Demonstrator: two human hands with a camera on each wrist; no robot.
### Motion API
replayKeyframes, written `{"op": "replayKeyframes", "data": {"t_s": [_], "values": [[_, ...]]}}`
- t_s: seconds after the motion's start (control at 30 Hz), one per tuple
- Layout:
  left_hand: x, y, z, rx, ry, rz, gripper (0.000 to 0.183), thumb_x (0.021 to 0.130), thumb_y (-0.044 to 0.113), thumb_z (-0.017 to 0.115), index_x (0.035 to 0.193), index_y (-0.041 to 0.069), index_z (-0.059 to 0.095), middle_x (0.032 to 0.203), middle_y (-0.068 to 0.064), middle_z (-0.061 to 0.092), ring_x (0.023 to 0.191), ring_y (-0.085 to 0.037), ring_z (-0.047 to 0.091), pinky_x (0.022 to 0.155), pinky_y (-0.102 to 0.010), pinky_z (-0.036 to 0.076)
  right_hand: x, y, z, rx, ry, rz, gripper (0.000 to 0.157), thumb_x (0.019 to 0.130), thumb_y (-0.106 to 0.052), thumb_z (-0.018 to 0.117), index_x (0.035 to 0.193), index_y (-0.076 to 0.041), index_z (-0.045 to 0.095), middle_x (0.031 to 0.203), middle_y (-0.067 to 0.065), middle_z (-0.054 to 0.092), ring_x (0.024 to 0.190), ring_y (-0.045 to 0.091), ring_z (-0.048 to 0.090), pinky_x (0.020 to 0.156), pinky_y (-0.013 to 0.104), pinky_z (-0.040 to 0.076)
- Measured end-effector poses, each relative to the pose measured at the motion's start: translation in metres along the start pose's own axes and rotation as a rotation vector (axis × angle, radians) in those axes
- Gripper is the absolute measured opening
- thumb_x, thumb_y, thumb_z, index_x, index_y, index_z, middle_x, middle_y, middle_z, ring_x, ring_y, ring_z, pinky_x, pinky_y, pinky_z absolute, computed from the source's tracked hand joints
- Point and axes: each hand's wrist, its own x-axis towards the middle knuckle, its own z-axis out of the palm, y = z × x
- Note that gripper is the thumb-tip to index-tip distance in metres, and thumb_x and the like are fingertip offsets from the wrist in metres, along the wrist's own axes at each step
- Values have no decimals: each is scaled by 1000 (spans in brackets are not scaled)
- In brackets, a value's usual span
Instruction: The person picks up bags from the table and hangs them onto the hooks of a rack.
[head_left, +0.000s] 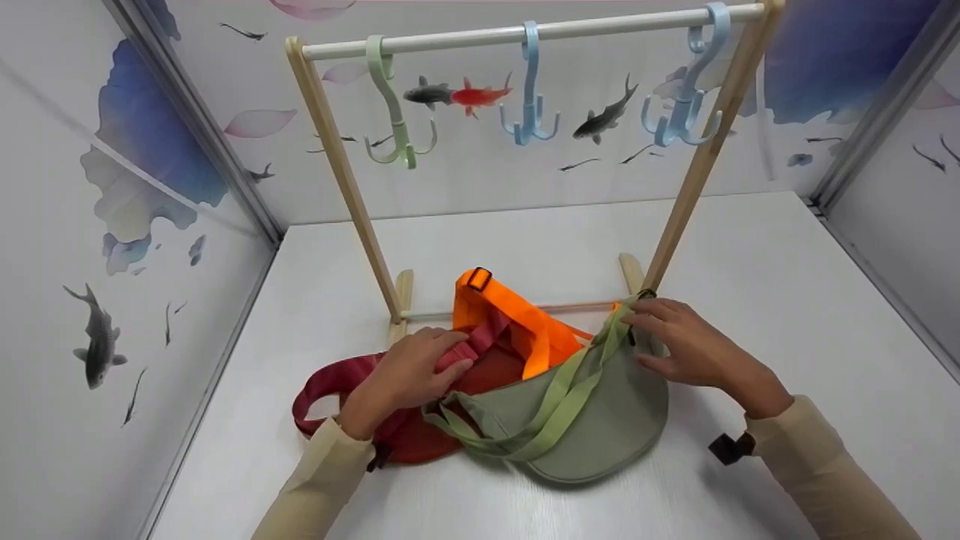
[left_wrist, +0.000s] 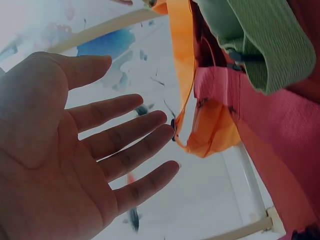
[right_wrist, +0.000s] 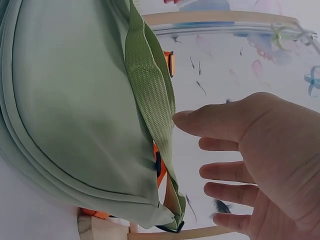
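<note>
A grey-green half-moon waist bag (head_left: 622, 420) lies in front, its light green strap (head_left: 559, 409) draped across it. Partly under its left side is a red bag (head_left: 424, 442) with a dark red strap (head_left: 322, 382). Behind both shows an orange bag strap (head_left: 525, 315) with a black buckle. My left hand (head_left: 412, 367) hovers over the red bag with fingers spread; the left wrist view shows its palm (left_wrist: 55, 145) bare. Beside the right end of the green bag is my right hand (head_left: 686, 345), fingers extended. In the right wrist view its thumb (right_wrist: 210, 120) points at the green strap, holding nothing.
A wooden rack (head_left: 341, 165) with a white top rod (head_left: 465, 39) stands behind the bags. From the rod hang a green hook (head_left: 394, 112), a blue hook (head_left: 530, 90) and another blue hook (head_left: 686, 90). Fish-patterned panels (head_left: 97, 337) enclose the white table (head_left: 787, 300).
</note>
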Motion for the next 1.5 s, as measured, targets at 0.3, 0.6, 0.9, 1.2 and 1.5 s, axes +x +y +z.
{"op": "replayKeyframes", "data": {"t_s": [0.3,0.6,0.9,1.2,1.5], "values": [[10,14,10,1,-50,100,42,99,34,59,133,9,61,127,-9,65,114,-24,60,101,-41,48,6,-2,6,9,-8,-48,58,76,-12,84,128,-2,61,132,23,56,120,43,53,100,60,40],[18,33,27,-19,-127,111,42,99,35,60,133,11,61,126,-4,66,110,-19,61,98,-37,49,11,-6,11,32,-62,-37,57,79,-16,83,130,-4,61,134,20,56,123,39,51,104,59,38],[23,46,42,-60,-223,89,45,97,37,62,133,11,58,118,1,64,99,-14,57,92,-29,50,15,-10,16,46,-73,-44,55,80,-17,83,129,-4,61,136,21,55,124,41,50,103,59,39],[29,56,54,-98,-259,106,29,94,38,66,107,14,59,77,4,43,74,-11,47,63,-25,38,20,-12,21,42,-93,-53,55,80,-16,82,131,-5,61,137,20,55,126,40,50,103,59,40],[33,67,65,-88,-262,62,43,92,44,65,121,13,58,96,4,58,86,-11,52,76,-26,46,22,-14,26,29,-89,-90,58,80,-15,82,132,-6,59,136,19,56,127,40,50,103,62,38]]}}
